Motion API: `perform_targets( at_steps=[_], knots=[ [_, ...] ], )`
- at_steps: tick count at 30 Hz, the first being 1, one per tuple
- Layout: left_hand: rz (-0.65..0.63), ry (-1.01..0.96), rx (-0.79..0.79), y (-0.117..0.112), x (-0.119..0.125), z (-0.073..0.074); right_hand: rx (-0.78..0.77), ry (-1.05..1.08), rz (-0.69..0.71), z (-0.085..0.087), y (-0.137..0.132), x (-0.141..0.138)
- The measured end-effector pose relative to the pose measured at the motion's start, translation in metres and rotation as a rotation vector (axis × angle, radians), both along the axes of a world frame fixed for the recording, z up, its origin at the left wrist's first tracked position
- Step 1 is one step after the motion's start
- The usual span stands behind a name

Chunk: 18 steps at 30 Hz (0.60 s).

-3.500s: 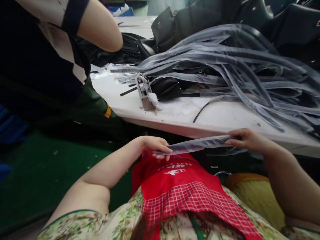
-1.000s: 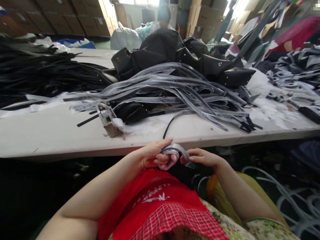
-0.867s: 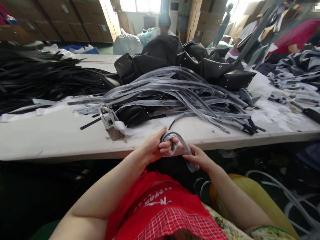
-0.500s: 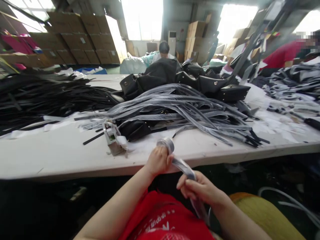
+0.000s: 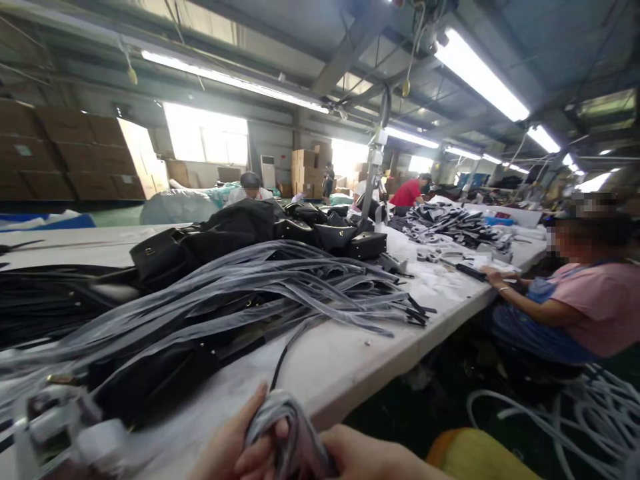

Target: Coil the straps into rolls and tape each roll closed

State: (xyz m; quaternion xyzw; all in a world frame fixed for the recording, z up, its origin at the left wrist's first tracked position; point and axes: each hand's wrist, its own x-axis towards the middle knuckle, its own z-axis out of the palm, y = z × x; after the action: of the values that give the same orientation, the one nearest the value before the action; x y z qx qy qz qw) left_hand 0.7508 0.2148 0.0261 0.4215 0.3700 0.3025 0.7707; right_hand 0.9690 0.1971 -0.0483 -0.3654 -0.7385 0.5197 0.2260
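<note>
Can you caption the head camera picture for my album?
Left hand and right hand hold a looped plastic-sleeved strap near black handbags.

A strap (image 5: pixel 287 420) lay in my hands (image 5: pixel 233 443); ahead on the table (image 5: pixel 327 350), more straps (image 5: pixel 310 287) lay before bags (image 5: pixel 225 230), a dispenser (image 5: pixel 57 433) to my left; a co-worker (image 5: pixel 590 300) sat to my right

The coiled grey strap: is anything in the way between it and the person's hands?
Nothing visible: the strap loops around part of the left hand, and the right hand appears to touch its other side.
</note>
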Motion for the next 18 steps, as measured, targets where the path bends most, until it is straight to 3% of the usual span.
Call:
perform_targets(
  at_steps=[3,5,6,7,10,12,14,16,18],
  knots=[
    [0.248,-0.160,-0.020,0.010,-0.005,0.026,0.038,0.231,-0.332,-0.016,0.007,-0.018],
    [0.420,-0.257,0.034,0.014,-0.009,0.037,0.081,0.242,-0.562,-0.025,0.009,-0.028],
    [0.508,-0.285,0.105,0.017,-0.010,0.038,0.057,0.217,-0.564,-0.028,0.008,-0.033],
    [0.587,-0.274,0.214,0.018,-0.011,0.036,0.007,0.193,-0.474,-0.029,0.006,-0.036],
    [0.738,0.094,0.721,0.022,-0.008,0.010,-0.177,0.189,-0.014,-0.013,-0.008,-0.040],
    [0.679,0.472,1.050,0.018,-0.003,-0.015,-0.235,0.211,0.067,0.012,-0.014,-0.034],
    [0.482,0.756,1.248,0.008,0.001,-0.035,-0.237,0.146,-0.069,0.041,-0.012,-0.021],
    [0.253,0.919,1.255,-0.003,0.003,-0.043,-0.128,-0.076,-0.129,0.062,0.003,-0.003],
    [0.101,0.973,1.053,-0.009,0.001,-0.044,0.212,-0.338,-0.170,0.064,0.022,0.011]
  ],
)
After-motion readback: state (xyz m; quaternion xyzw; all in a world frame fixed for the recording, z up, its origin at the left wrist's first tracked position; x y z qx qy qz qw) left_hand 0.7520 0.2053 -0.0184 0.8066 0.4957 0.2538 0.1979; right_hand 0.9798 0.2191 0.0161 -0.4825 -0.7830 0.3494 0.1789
